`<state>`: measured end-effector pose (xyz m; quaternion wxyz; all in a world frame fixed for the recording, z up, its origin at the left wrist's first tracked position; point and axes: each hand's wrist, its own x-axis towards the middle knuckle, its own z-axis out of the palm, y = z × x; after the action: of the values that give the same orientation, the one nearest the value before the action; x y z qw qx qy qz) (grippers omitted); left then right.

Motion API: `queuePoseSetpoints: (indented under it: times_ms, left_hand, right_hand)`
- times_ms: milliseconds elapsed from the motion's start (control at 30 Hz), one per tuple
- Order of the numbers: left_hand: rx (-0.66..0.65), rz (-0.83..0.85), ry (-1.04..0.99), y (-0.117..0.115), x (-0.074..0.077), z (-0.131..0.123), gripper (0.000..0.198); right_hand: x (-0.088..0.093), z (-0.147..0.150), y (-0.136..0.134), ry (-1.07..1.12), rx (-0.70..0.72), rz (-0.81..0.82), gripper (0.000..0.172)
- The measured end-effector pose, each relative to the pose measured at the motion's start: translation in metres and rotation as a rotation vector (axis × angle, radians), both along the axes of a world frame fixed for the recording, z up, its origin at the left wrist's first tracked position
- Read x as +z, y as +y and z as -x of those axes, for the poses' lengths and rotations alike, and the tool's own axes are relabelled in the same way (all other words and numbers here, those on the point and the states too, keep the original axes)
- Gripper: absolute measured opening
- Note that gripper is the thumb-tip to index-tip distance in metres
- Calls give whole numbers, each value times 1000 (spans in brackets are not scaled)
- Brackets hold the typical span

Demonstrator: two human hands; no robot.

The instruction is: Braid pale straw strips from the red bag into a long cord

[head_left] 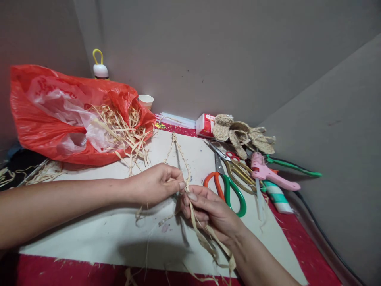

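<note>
Both hands meet near the middle of the table on a thin cord point(185, 163) of twisted, straw-coloured plant fibre. My left hand point(159, 183) is closed, with thumb and forefinger pinching the cord from the left. My right hand point(210, 208) is closed just below and to the right, its thumb pressed on the same fibre. Beyond the hands the worked cord runs to a narrow bend, and a thinner length comes back toward the left hand. Loose flat fibre strips point(199, 237) hang from the right hand toward the table's front edge.
A red plastic bag point(50, 131) spills dry strips point(119, 125) at left, with a paper cup point(146, 101) behind. On the right lie green-and-orange-handled scissors point(228, 194), gold-handled scissors point(239, 174), a pink glue gun point(272, 174) and woven fibre pieces point(238, 135). Grey walls stand close.
</note>
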<state>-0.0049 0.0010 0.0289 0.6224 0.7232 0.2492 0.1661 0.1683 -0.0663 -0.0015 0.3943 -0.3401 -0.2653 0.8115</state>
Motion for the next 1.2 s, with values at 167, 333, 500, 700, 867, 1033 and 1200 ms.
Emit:
queuePoseSetpoints:
  times_ms: [167,333,500,700,867,1033,1200]
  left_hand:
    - [-11,-63,-33,-2,-2,1,18]
    - [40,-142,-29,-5,0,1,11]
    - [24,-5,-64,-5,3,0,6]
    - [3,118,-97,-5,3,0,5]
    - [-21,-27,-68,-5,2,2,8]
    - [-35,-210,-39,-2,2,3,6]
    - [-35,-417,-43,0,0,3,13]
  right_hand:
    - [-2,-2,0,112,2,26,14]
    - [-3,-4,-1,111,21,29,16]
    - [-3,-4,-2,110,32,11,17]
    - [-2,-2,-2,114,18,3,16]
    - [-1,-2,-1,128,6,15,13]
    - [-1,-3,-1,134,16,8,14]
    - [-5,-4,-2,134,38,-1,15]
